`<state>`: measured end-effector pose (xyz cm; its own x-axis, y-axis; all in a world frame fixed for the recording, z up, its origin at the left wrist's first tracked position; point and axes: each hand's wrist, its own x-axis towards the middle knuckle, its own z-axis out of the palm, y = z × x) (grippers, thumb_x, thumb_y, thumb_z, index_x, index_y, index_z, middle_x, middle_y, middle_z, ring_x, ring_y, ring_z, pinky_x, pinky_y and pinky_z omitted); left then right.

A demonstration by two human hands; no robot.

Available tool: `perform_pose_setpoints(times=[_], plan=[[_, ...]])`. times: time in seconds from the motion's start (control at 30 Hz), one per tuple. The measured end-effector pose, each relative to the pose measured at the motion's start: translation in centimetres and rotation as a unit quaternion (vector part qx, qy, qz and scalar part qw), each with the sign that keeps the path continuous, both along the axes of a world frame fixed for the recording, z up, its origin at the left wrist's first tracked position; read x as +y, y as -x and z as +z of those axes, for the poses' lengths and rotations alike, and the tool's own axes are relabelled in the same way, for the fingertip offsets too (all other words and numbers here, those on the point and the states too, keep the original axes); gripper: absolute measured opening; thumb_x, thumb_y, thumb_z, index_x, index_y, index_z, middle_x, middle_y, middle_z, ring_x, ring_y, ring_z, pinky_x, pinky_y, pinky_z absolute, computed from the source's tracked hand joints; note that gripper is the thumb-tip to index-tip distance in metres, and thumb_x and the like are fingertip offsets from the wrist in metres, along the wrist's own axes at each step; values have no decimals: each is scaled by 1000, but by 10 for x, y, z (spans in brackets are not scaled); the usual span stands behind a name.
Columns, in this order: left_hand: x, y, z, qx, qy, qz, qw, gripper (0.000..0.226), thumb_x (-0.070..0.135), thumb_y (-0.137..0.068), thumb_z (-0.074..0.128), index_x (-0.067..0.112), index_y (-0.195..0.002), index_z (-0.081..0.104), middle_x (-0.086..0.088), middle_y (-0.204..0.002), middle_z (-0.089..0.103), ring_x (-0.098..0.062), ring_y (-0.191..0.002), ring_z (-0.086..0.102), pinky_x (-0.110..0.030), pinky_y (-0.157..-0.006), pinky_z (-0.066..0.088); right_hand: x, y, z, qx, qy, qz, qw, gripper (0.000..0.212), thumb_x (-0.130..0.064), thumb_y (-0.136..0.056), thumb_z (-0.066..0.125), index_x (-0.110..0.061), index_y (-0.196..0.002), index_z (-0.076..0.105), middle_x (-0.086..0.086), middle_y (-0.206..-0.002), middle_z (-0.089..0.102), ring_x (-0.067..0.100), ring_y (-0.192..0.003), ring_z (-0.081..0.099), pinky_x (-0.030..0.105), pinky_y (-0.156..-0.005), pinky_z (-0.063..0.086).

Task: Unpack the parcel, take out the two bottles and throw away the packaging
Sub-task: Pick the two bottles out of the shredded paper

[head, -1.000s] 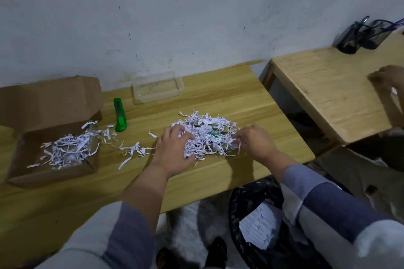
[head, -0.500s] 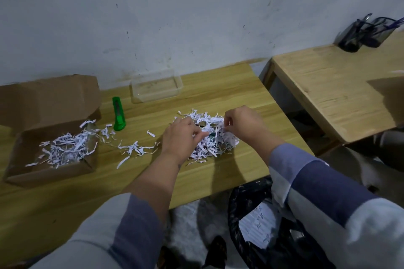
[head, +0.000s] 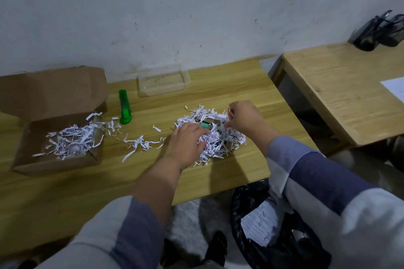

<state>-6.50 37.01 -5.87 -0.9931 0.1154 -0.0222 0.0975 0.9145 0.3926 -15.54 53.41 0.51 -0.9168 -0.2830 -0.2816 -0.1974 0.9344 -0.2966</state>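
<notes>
A heap of white shredded paper (head: pixel 227 138) lies on the wooden table (head: pixel 207 96). Something with a teal cap (head: pixel 205 125) and a pale part (head: pixel 211 120) shows in the heap's middle; what it is I cannot tell. My left hand (head: pixel 185 145) rests on the heap's left side with its fingers curled into the shreds. My right hand (head: pixel 244 117) pinches shreds at the heap's far right edge. The open brown cardboard box (head: pixel 52 162) stands at the left, with more shreds (head: pixel 72 141) inside. Loose strips (head: pixel 142 144) lie between box and heap.
A green utility knife (head: pixel 124 108) lies beside the box. A clear plastic tray (head: pixel 162 81) sits by the wall. A black bin bag (head: pixel 273 227) holding paper stands below the table's front right. A second table (head: pixel 341 89) at the right carries dark pouches (head: pixel 378 33).
My right hand moved from the heap's near right side to its far right edge and lifted shreds. The left hand shifted slightly right into the heap, and the teal-capped item is more exposed.
</notes>
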Motion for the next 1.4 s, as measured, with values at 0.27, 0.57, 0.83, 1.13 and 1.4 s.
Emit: perform_pose_setpoints(times=[0.27,0.57,0.83,1.13,1.4], plan=[[-7,-12,1,34,-29,26,999,26,39,-96,47,27,-107,67,9,-115,58,-14,-113,48,-34,-95,34,-21,-5,-4,40,62,50,996,37,5,-80,54,-18,-106,67,10,-120,61,29,-106,58,40,-89,51],[-11,-18,-6,28,-44,61,997,15,33,-93,53,29,-101,65,10,-110,54,-12,-108,49,-33,-92,35,-38,-3,-47,39,-29,47,998,47,-31,-81,67,-17,-120,44,11,-126,50,33,-116,48,47,-95,40],[-11,-8,4,90,-35,115,989,24,44,-93,48,33,-107,64,8,-110,53,-16,-107,47,-33,-89,30,-27,11,-43,25,39,-31,998,38,-47,-74,71,-29,-105,62,0,-108,70,26,-109,56,38,-93,34],[12,33,25,-16,-185,157,970,63,57,-80,63,31,-134,46,4,-128,60,-21,-119,53,-48,-104,37,-19,12,11,-122,425,-65,894,53,-8,-70,79,-9,-120,59,19,-107,69,19,-88,66,26,-77,56],[10,28,21,-43,-318,226,920,45,36,-82,72,22,-121,58,3,-107,72,-12,-87,69,-40,-81,57,-10,6,-4,-40,402,-139,904,17,-3,-76,74,-12,-88,67,3,-77,66,19,-71,64,36,-73,58]])
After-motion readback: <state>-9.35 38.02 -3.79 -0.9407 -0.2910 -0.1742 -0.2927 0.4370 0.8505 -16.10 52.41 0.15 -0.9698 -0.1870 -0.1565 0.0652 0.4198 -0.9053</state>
